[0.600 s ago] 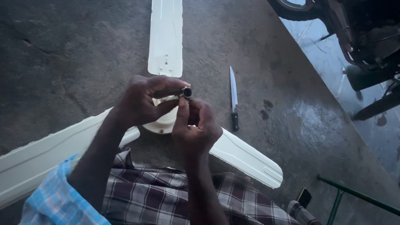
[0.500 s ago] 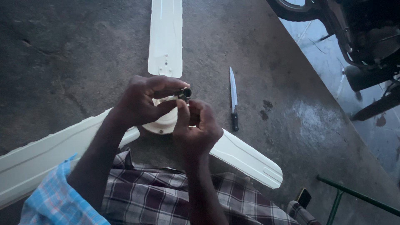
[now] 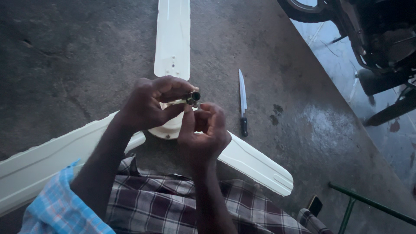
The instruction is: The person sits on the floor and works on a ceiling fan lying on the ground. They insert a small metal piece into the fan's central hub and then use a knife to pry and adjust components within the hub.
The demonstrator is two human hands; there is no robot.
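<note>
This is looking like an informal repair spot or garage yard rather than a home interior: a rough, stained concrete floor is filling most of the frame, with a white ceiling fan lying dismantled on it at the centre. A knife is lying loose on the floor just right of centre, part of a motorcycle is standing at the upper right, and a green metal frame is showing at the lower right.
</note>
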